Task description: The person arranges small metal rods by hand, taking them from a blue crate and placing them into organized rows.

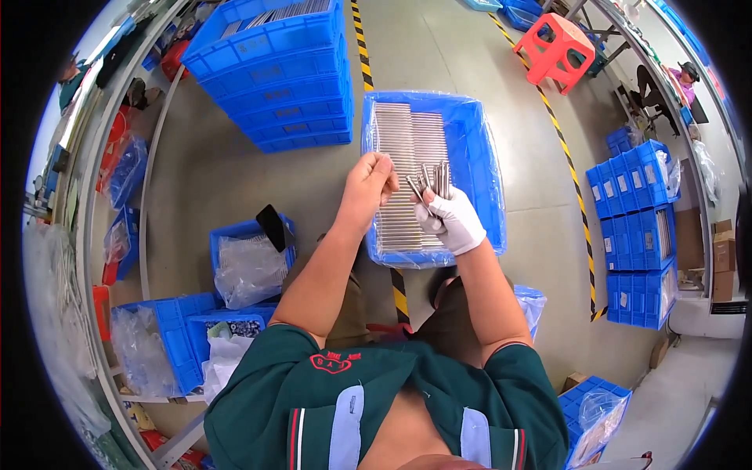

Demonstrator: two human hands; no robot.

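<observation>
In front of me stands a blue plastic crate lined with clear film. Slim silvery metal rods lie in it in two neat stacked columns, side by side. My right hand, in a white glove with some fingertips bare, grips a loose bundle of short metal rods over the crate. The rods point up at mixed angles. My bare left hand hovers over the crate's left edge, thumb and fingers curled together. Whatever it may hold is too small or hidden to make out.
A tall stack of blue crates rises at the far left. Nearer left, a blue bin with plastic bags carries a black phone. More blue crates and a red stool stand right. Striped tape marks the floor.
</observation>
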